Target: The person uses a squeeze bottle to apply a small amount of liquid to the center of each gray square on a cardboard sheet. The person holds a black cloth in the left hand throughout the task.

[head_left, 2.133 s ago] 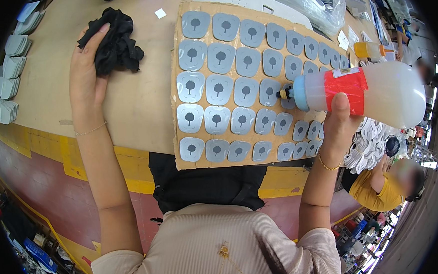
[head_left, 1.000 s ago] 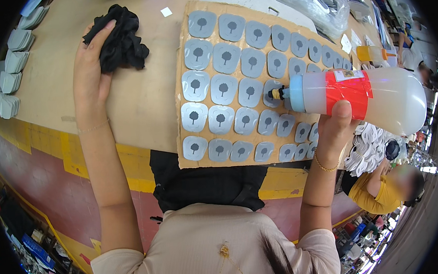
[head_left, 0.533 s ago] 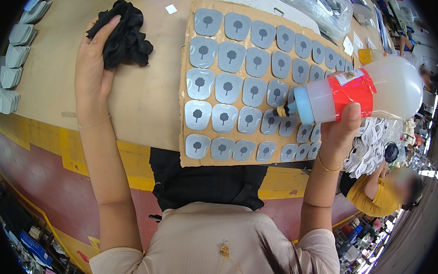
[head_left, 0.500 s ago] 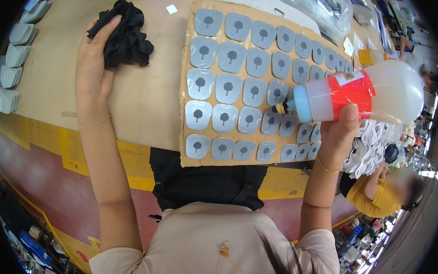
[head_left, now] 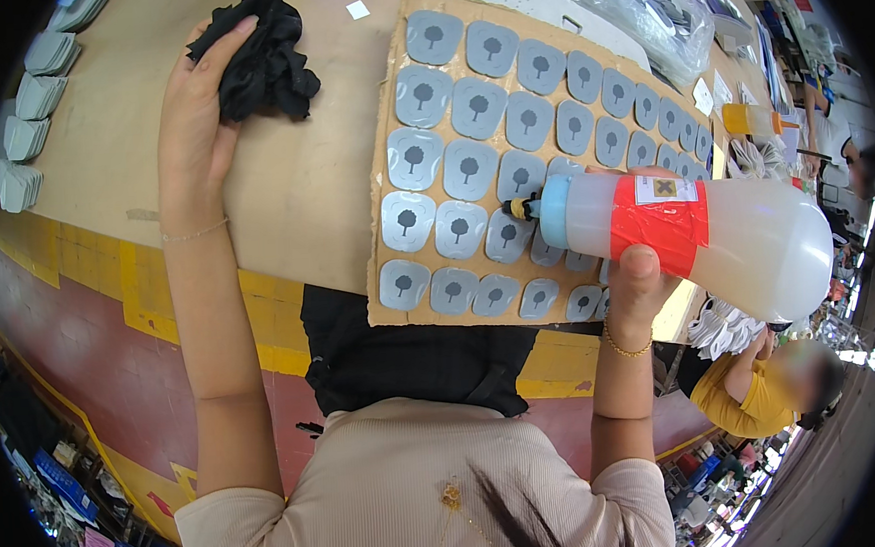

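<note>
My left hand (head_left: 201, 97) is closed round a crumpled black cloth (head_left: 269, 58) at the far left of the table. In my right hand (head_left: 638, 281) lies a translucent squeeze bottle (head_left: 745, 230), tipped on its side with red tape round it and a light blue cap. Its dark nozzle points left, over the cardboard sheet (head_left: 381, 247). On that sheet sit rows of grey rounded-square patches, each with a dark tree print; one patch (head_left: 507, 234) is right by the nozzle tip. The bottle and my hand hide several patches on the right.
Stacks of pale grey pieces (head_left: 36, 95) line the table's left edge. Clear plastic bags (head_left: 632, 11) lie at the back right, near an orange-lidded container (head_left: 749, 119). White pieces (head_left: 726, 328) are piled at the right, where a person in yellow (head_left: 740, 385) is.
The bottle in my right hand has moved left and slightly down, its nozzle now further left over the patches. The rest of the scene has shifted slightly; the cloth stays in my left hand.
</note>
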Demonstrator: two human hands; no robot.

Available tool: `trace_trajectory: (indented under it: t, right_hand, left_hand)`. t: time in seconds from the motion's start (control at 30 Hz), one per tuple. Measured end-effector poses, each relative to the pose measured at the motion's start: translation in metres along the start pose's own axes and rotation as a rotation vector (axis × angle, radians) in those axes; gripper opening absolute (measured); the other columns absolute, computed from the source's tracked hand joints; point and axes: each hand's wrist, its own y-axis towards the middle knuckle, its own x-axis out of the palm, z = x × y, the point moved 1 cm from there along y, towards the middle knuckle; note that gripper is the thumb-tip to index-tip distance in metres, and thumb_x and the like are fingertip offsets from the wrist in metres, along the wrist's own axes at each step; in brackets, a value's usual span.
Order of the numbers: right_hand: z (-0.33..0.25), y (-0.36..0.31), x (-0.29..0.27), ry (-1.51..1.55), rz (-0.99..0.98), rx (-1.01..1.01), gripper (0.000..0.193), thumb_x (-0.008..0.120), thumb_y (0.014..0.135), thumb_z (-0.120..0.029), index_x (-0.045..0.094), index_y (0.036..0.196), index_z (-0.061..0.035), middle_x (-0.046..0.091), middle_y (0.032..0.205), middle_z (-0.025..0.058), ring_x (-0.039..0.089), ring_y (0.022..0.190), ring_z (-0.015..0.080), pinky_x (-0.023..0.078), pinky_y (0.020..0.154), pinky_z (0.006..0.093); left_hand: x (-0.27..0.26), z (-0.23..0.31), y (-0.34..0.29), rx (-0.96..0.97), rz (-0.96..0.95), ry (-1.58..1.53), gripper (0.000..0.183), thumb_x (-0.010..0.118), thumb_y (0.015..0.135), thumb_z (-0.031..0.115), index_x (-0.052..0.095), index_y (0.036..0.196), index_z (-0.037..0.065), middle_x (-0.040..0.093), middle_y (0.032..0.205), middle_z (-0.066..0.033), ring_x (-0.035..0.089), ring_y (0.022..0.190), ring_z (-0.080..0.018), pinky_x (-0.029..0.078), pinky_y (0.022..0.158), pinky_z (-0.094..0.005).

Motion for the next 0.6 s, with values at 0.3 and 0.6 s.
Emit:
trace_trajectory:
  t: [0.3,0.6]
  right_hand:
    - [0.004,0.012,-0.029,0.265,0.195,-0.025,0.072,0.062,0.069,-0.051,0.035,0.115,-0.0019,0.049,0.104,0.0130,0.056,0.091,0.0280,0.047,0.081,0.0427]
    - [0.013,0.010,-0.036,-0.056,0.139,-0.033,0.073,0.067,0.070,-0.039,0.030,0.122,-0.0019,0.047,0.112,0.0138,0.051,0.099,0.0221,0.046,0.083,0.0350]
  left_hand:
    - [0.000,-0.001,0.002,0.020,-0.006,0.006,0.018,0.058,0.079,0.008,0.052,0.094,0.003,0.059,0.087,-0.0043,0.058,0.078,-0.0106,0.046,0.070,-0.0223]
    - [0.000,-0.002,0.004,0.007,-0.010,-0.005,0.020,0.059,0.078,0.009,0.052,0.096,0.003,0.059,0.087,-0.0046,0.057,0.078,-0.0108,0.045,0.070,-0.0224]
